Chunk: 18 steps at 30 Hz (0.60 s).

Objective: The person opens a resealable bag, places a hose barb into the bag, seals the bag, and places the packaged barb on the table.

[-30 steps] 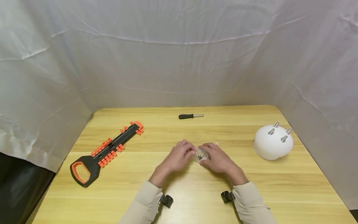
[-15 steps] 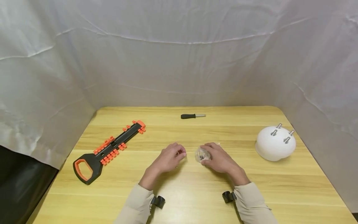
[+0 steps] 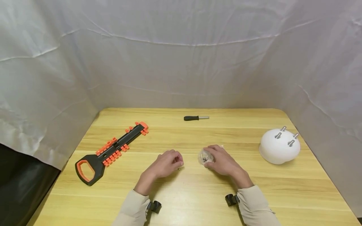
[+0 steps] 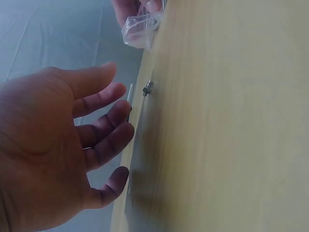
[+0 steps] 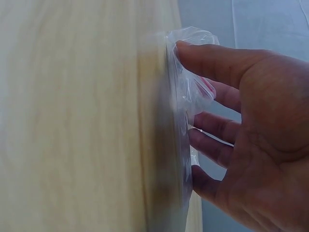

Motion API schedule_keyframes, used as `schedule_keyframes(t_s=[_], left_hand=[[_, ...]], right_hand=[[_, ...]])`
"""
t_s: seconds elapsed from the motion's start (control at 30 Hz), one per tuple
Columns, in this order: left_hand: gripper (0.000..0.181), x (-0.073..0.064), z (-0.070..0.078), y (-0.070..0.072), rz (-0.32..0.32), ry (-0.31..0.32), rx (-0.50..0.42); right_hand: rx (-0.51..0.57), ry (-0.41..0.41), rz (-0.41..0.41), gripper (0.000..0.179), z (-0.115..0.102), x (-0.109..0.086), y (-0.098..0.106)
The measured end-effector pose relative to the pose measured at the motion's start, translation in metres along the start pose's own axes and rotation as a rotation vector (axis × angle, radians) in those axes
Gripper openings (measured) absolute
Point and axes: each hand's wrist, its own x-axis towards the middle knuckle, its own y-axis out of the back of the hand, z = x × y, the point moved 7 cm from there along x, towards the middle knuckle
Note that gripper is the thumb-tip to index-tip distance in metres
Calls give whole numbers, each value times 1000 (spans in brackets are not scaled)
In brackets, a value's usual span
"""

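My right hand (image 3: 222,160) grips a small clear plastic bag (image 3: 202,156) against the table, thumb and fingers around its right side. Small dark metal pieces (image 3: 205,159) show inside it. In the right wrist view the bag (image 5: 193,72) has a red strip, and the thumb presses on it. To the left, my left hand (image 3: 166,164) hovers low over the table, its fingers loosely bent with nothing visible between them. Just beyond its fingertips, small metal screw-like pieces (image 4: 147,88) lie on the wood; their exact kind is too small to tell.
A black-handled screwdriver (image 3: 191,118) lies at the back of the wooden table (image 3: 198,201). At left is a black tool with orange clips and a handle (image 3: 96,166). A white rounded object (image 3: 278,149) with several metal posts stands at right. Grey cloth surrounds the table.
My left hand has drawn away from the bag to the left, and small metal shows on the table beside it. The right hand stays on the bag. The head view has shifted slightly.
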Motion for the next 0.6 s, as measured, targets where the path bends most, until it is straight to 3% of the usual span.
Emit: schedule_keyframes(t_s=[0.27, 0.6], left_hand=[[15, -8, -5, -1, -43, -11, 27], [6, -8, -5, -2, -33, -11, 86]], right_hand=[[1, 3, -3, 63, 1, -1, 0], [4, 3, -6, 63, 1, 0, -1]])
